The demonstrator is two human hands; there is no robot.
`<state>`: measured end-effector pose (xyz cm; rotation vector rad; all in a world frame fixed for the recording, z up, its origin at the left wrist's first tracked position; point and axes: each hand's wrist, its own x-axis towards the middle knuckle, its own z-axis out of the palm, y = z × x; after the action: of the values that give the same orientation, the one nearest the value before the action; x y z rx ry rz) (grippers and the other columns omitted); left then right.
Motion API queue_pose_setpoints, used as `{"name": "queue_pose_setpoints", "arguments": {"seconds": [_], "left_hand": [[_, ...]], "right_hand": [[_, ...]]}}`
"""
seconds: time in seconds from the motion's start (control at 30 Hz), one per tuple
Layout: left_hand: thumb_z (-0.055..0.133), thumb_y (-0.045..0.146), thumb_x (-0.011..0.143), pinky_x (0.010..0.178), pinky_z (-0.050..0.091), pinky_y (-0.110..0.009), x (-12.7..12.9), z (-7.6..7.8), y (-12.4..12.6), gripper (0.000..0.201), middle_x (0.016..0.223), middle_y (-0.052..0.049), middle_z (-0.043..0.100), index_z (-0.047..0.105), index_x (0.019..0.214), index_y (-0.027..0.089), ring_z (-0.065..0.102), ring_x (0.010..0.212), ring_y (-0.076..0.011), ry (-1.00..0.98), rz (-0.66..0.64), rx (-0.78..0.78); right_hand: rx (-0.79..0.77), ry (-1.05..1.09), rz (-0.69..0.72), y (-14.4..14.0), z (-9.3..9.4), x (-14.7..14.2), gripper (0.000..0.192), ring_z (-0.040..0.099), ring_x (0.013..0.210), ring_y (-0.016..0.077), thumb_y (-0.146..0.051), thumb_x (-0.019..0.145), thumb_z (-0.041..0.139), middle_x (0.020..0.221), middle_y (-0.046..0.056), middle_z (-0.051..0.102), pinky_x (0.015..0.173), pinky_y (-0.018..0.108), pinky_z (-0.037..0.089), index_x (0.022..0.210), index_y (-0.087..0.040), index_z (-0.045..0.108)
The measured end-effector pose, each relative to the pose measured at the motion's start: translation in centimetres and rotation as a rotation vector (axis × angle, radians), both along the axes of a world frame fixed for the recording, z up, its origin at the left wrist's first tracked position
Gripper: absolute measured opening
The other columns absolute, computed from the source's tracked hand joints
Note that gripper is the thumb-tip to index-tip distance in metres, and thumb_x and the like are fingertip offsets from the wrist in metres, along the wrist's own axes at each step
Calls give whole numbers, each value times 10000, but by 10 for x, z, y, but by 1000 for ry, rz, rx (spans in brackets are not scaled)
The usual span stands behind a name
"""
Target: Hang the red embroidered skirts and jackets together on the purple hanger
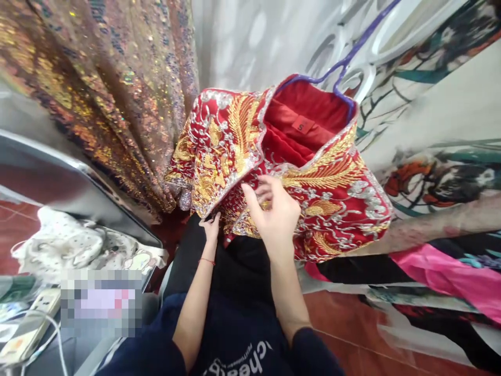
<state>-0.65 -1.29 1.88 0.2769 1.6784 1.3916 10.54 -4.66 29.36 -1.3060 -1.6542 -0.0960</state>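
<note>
Red jacket [332, 193], gold-silver embroidery, hung on purple hanger [344, 62], collar up, length vertical. Right hand [274, 209] fingers pinched front edge; left hand [210, 227] gripped hem.

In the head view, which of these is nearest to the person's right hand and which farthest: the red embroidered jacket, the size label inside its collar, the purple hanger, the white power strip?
From the right hand:
1. Red embroidered jacket: touching, under the fingers at its front edge.
2. Size label: above the hand, inside the collar.
3. Purple hanger: higher, up and to the right.
4. White power strip: far away at the lower left.
</note>
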Motion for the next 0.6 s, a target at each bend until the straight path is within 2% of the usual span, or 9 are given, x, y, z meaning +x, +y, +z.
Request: {"name": "queue_pose_setpoints", "arguments": {"seconds": [0.07, 0.13, 0.2, 0.27, 0.3, 0.37, 0.47, 0.53, 0.6], "left_hand": [[839, 278, 721, 1185, 323, -507, -13, 11, -6, 749, 1478, -259, 393, 445, 1325, 78, 342, 1449, -370, 229, 26, 6], [809, 254, 720, 1227, 215, -538, -30, 22, -12, 714, 1541, -258, 307, 449, 1316, 91, 170, 1521, -390, 426, 19, 18], [740, 198, 741, 1208, 249, -544, -50, 31, -16, 450, 1415, -211, 478, 554, 1145, 129, 290, 1470, -387, 548, -36, 57], [669, 158, 759, 1127, 387, -494, -67, 40, -19, 142, 1092, -128, 647, 588, 874, 177, 547, 1249, -344, 613, -124, 120], [636, 157, 777, 1065, 449, -459, -72, 44, -21, 79, 946, -96, 659, 566, 776, 191, 623, 1113, -313, 637, -160, 157], [566, 191, 838, 973, 510, -420, -76, 55, -26, 121, 839, -86, 655, 550, 719, 202, 669, 967, -279, 685, -191, 232], [517, 294, 900, 971, 517, -444, -61, 74, -39, 171, 911, -128, 697, 614, 795, 199, 681, 998, -301, 755, -247, 341], [624, 366, 839, 946, 529, -447, -42, 86, -50, 174, 853, -117, 716, 641, 748, 218, 698, 952, -313, 787, -395, 412], [716, 394, 755, 865, 545, -418, -19, 94, -60, 221, 725, -93, 702, 626, 629, 238, 709, 823, -295, 814, -641, 465]], "right_hand": [[-109, 26, -23, 18, 5, -17, 378, 601, 543, 122, -523, 902, 634, 670, 2, 669, 571, 259, 448, 991, -157, 672], [-157, 36, 16, 30, 12, -27, 341, 598, 552, 126, -483, 950, 565, 660, 9, 660, 584, 263, 453, 935, -161, 679], [-161, 56, 156, 33, 22, -31, 318, 600, 580, 122, -416, 996, 488, 717, 18, 676, 596, 261, 473, 922, -171, 677], [-115, 71, 285, 31, 36, -31, 305, 632, 662, 129, -380, 1014, 450, 833, 34, 704, 634, 270, 509, 982, -177, 675], [-78, 62, 313, 29, 44, -30, 301, 656, 733, 143, -371, 1018, 440, 899, 45, 711, 674, 285, 528, 1027, -181, 673], [3, 17, 306, 24, 62, -28, 307, 681, 900, 180, -355, 1027, 417, 1023, 68, 706, 775, 330, 550, 1119, -190, 660], [150, 11, 254, 18, 86, -20, 307, 669, 1050, 234, -346, 1029, 436, 1092, 96, 687, 890, 400, 534, 1174, -180, 650], [260, 37, 212, 14, 95, -9, 275, 655, 1079, 270, -338, 1021, 473, 1087, 103, 685, 928, 443, 510, 1143, -186, 667], [368, 14, 136, 14, 97, 5, 215, 625, 1102, 309, -332, 996, 525, 1112, 105, 667, 939, 484, 485, 1087, -222, 686]]}}
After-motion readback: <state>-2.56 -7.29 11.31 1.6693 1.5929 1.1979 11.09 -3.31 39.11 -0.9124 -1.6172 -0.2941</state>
